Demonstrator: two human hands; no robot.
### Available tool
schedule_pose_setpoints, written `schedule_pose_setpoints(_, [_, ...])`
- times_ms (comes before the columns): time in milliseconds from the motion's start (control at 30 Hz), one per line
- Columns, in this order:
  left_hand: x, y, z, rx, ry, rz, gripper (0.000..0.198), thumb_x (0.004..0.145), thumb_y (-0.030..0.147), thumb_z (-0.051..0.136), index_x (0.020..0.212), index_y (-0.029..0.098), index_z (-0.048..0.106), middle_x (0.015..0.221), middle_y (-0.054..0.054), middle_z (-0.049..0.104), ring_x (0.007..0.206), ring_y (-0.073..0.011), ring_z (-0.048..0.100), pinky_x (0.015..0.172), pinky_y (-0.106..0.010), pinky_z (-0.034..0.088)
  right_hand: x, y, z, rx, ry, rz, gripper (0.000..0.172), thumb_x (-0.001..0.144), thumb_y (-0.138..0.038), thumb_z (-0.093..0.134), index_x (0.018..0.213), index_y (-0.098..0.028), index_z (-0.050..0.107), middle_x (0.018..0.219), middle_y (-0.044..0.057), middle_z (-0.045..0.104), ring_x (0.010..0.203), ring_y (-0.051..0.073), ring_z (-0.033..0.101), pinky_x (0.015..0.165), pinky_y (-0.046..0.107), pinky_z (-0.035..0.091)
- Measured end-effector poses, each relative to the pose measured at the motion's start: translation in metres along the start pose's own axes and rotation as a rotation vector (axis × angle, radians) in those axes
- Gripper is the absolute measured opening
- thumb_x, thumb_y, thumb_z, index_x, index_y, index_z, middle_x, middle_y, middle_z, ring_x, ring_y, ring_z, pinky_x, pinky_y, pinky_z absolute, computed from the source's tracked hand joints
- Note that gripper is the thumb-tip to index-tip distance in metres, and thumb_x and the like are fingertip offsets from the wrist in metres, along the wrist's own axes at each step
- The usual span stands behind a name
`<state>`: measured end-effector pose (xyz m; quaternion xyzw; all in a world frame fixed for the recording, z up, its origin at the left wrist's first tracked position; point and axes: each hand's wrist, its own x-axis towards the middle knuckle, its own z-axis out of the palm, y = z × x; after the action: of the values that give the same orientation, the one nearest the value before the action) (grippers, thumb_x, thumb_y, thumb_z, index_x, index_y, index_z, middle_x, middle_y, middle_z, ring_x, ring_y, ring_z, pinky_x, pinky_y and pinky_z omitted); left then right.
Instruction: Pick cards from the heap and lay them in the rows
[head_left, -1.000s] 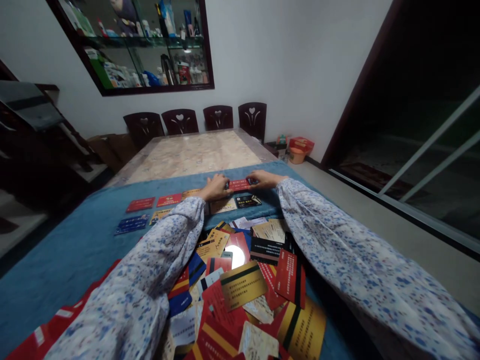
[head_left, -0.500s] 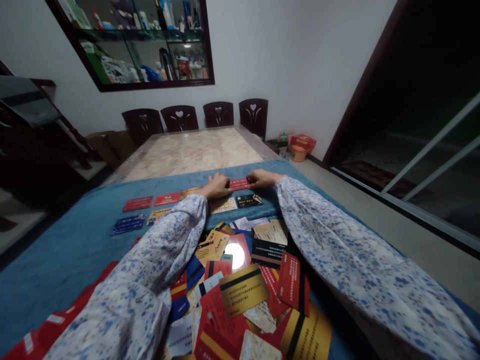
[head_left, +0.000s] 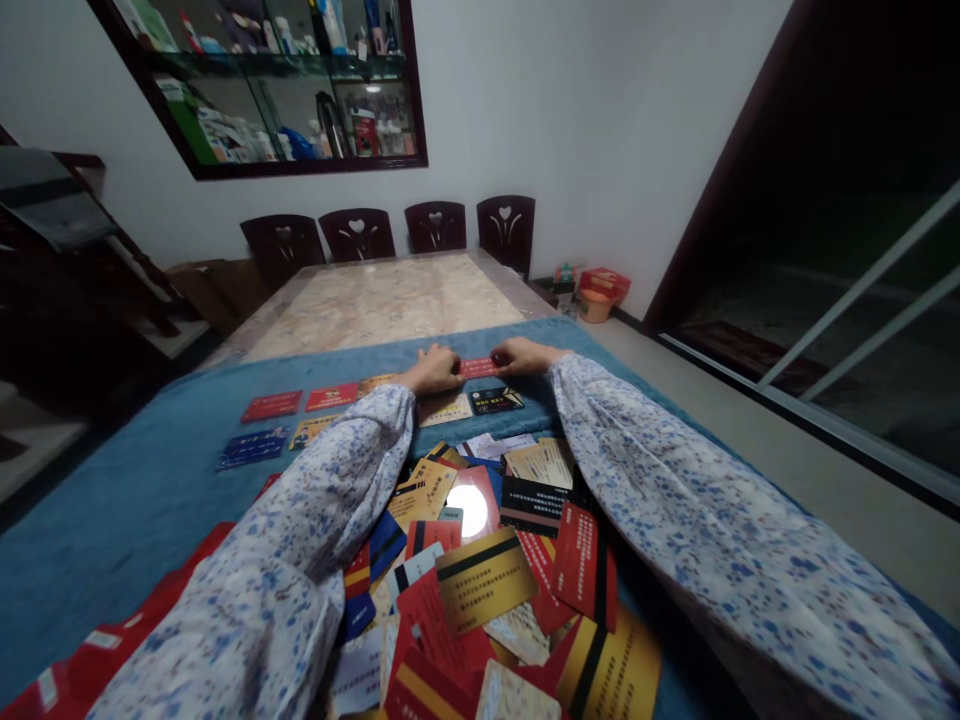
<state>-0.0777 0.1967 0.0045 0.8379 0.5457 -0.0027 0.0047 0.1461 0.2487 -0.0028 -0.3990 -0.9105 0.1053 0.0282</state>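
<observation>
Both my arms, in flowered sleeves, reach far forward over a blue cloth. My left hand and my right hand pinch the two ends of a red card, which lies flat at the far end of a row. Just in front of it lie a black card and a pale card. Further left in the rows are two red cards, a blue card and a yellow card.
A loose heap of red, gold, black and blue cards lies between my forearms. Beyond the cloth is a marble table top with several dark chairs. A glass wall cabinet hangs above. A sliding door is on the right.
My hands stay on the red card at the far row. The view has shifted slightly; nothing else moved.
</observation>
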Motion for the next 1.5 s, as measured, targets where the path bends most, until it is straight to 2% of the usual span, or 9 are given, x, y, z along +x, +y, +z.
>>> schedule_pose_setpoints(233, [0.000,0.000,0.002,-0.015,0.022,0.003,0.033,0.087,0.038,0.057,0.105,0.016,0.075,0.123,-0.017,0.068,0.121,-0.0376,0.052,0.098,-0.051,0.045,0.000,-0.001,0.002,-0.042,0.025,-0.055,0.026,0.084,-0.031,0.060,0.093,-0.011,0.075,0.083,0.007,0.072,0.070,0.015,0.053,0.067,0.027,0.035])
schedule_pose_setpoints(433, [-0.002,0.001,0.003,-0.010,0.035,0.020,0.034,0.087,0.038,0.055,0.106,0.017,0.075,0.122,-0.017,0.069,0.123,-0.0394,0.048,0.098,-0.055,0.043,0.000,-0.005,0.005,-0.165,0.053,-0.102,0.025,0.088,-0.025,0.058,0.093,-0.010,0.077,0.089,0.011,0.074,0.075,0.016,0.057,0.068,0.026,0.035])
schedule_pose_setpoints(667, [-0.005,0.003,0.002,0.035,0.036,0.024,0.038,0.090,0.038,0.055,0.116,0.016,0.072,0.126,-0.019,0.067,0.132,-0.0411,0.044,0.100,-0.056,0.039,-0.005,-0.010,0.003,-0.146,0.050,-0.036,0.028,0.089,-0.023,0.062,0.109,-0.010,0.076,0.099,0.012,0.077,0.082,0.018,0.064,0.071,0.024,0.040])
schedule_pose_setpoints(800, [-0.008,0.000,0.001,0.037,0.089,0.030,0.043,0.091,0.040,0.056,0.125,0.017,0.068,0.132,-0.020,0.064,0.135,-0.0410,0.042,0.101,-0.056,0.038,-0.011,-0.009,-0.001,-0.093,0.053,0.000,0.033,0.089,-0.026,0.066,0.118,-0.012,0.074,0.102,0.011,0.078,0.085,0.019,0.068,0.072,0.024,0.043])
schedule_pose_setpoints(967, [-0.018,0.000,-0.002,0.010,0.180,0.059,0.040,0.092,0.036,0.055,0.125,0.017,0.069,0.129,-0.018,0.064,0.133,-0.0396,0.043,0.101,-0.056,0.037,-0.025,-0.010,-0.006,-0.086,0.126,0.019,0.035,0.091,-0.025,0.064,0.123,-0.012,0.073,0.103,0.012,0.078,0.088,0.019,0.068,0.077,0.024,0.046])
schedule_pose_setpoints(1100, [-0.032,0.009,-0.006,0.011,0.227,0.109,0.040,0.093,0.035,0.055,0.126,0.017,0.069,0.126,-0.018,0.065,0.132,-0.0398,0.042,0.100,-0.057,0.037,-0.041,-0.015,-0.008,-0.090,0.182,0.003,0.030,0.087,-0.015,0.062,0.113,-0.013,0.076,0.098,0.010,0.077,0.086,0.018,0.066,0.077,0.024,0.044])
schedule_pose_setpoints(1267, [-0.055,0.028,-0.009,0.024,0.242,0.158,0.038,0.093,0.031,0.056,0.127,0.017,0.068,0.128,-0.018,0.064,0.130,-0.0389,0.044,0.100,-0.057,0.037,-0.065,-0.025,-0.009,-0.086,0.236,-0.023,0.024,0.085,-0.013,0.058,0.098,-0.013,0.078,0.095,0.010,0.073,0.080,0.016,0.061,0.072,0.024,0.040])
schedule_pose_setpoints(1500, [-0.089,0.057,-0.010,0.018,0.258,0.246,0.033,0.095,0.031,0.054,0.123,0.020,0.069,0.128,-0.015,0.064,0.132,-0.0367,0.044,0.102,-0.056,0.036,-0.105,-0.041,-0.005,-0.062,0.281,-0.105,0.022,0.084,-0.012,0.055,0.093,-0.013,0.076,0.091,0.008,0.069,0.078,0.016,0.055,0.070,0.025,0.036])
